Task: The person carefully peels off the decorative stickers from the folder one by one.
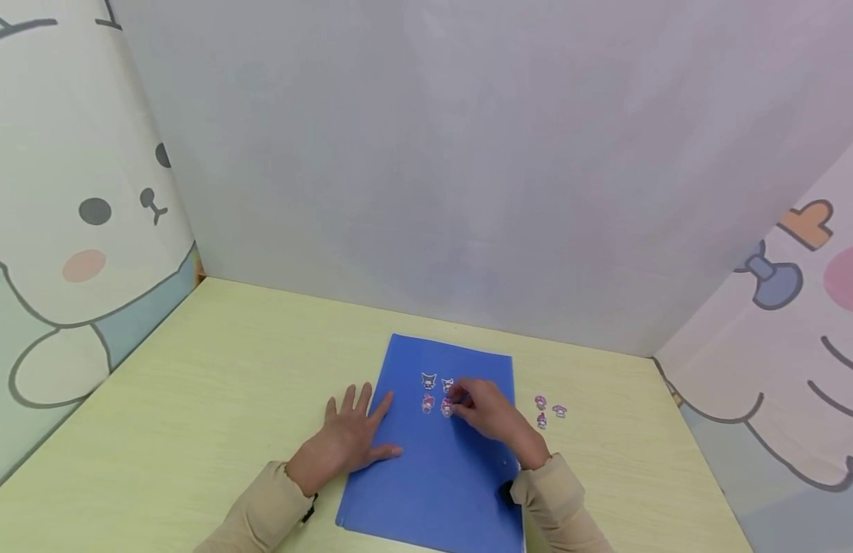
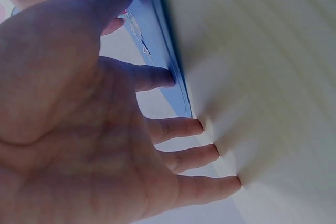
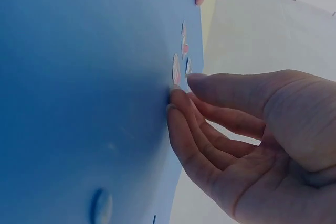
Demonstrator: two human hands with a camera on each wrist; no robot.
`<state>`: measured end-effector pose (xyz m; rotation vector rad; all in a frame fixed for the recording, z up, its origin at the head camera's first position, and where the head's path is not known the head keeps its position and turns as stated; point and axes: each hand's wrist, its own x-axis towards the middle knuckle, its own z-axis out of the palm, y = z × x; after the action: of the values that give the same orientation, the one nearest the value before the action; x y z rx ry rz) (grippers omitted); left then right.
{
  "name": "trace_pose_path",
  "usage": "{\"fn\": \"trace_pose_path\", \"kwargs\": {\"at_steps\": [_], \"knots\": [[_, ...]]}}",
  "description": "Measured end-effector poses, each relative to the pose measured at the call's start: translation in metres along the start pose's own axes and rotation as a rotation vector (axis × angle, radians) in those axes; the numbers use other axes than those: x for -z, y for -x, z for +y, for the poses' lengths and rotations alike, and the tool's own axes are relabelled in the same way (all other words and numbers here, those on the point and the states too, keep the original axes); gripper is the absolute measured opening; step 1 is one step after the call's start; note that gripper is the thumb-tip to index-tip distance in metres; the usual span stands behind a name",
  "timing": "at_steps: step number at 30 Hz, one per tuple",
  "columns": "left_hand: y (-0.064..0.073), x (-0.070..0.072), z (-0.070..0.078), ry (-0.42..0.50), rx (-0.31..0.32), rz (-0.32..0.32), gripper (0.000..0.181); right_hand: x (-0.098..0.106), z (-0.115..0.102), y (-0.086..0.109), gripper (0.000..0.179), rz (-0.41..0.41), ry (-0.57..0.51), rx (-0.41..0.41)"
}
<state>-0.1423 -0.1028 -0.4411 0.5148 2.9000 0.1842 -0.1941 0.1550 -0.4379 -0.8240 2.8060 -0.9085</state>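
A blue folder (image 1: 433, 491) lies on the table. Small flat character stickers are on its upper part: a dark one (image 1: 429, 381), a black-and-white one (image 1: 447, 386) and a pink one (image 1: 428, 403). Beside that is another pink sticker (image 1: 446, 407), with my right hand (image 1: 492, 415) at its right edge. In the right wrist view, the fingertips (image 3: 177, 92) touch the folder at the lower end of a sticker (image 3: 176, 69), and the thumb stands apart from them. My left hand (image 1: 346, 438) spreads over the folder's left edge, thumb on the cover, other fingertips (image 2: 212, 153) on the table.
Three loose purple stickers, one (image 1: 540, 402) nearest the folder, lie on the pale table (image 1: 634, 453) to the right. A round stud (image 3: 103, 206) sits on the folder. A grey-white sheet (image 1: 426, 169) hangs behind; cartoon-printed cloths flank both sides.
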Motion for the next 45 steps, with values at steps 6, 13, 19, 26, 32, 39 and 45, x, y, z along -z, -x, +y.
{"fn": "trace_pose_path", "kwargs": {"at_steps": [6, 13, 19, 26, 32, 39, 45], "knots": [[0.0009, -0.0005, 0.0005, 0.015, -0.007, 0.007, 0.085, -0.0019, -0.0008, 0.0008, 0.007, 0.007, 0.005, -0.007], [0.0009, 0.0008, -0.0001, 0.018, -0.005, 0.002, 0.086, -0.0037, 0.0, -0.0018, 0.007, 0.009, -0.003, -0.016], [0.0015, 0.0007, -0.001, 0.039, -0.002, -0.001, 0.086, -0.0057, 0.0007, -0.005, 0.009, 0.005, 0.005, -0.033], [0.0013, 0.0001, -0.0005, 0.028, 0.003, 0.003, 0.086, -0.0059, -0.0009, -0.0052, 0.007, 0.002, 0.001, -0.039], [0.0014, -0.0001, -0.0007, 0.018, 0.0, 0.007, 0.086, -0.0055, -0.0022, -0.0042, 0.01, 0.006, 0.015, -0.011], [0.0013, 0.0, -0.0009, 0.001, -0.006, 0.015, 0.085, -0.004, -0.0052, -0.0036, 0.012, -0.004, 0.025, 0.012], [0.0012, 0.001, -0.0011, 0.009, -0.006, 0.014, 0.085, -0.0015, -0.0071, -0.0032, 0.014, -0.026, 0.015, 0.012]]}}
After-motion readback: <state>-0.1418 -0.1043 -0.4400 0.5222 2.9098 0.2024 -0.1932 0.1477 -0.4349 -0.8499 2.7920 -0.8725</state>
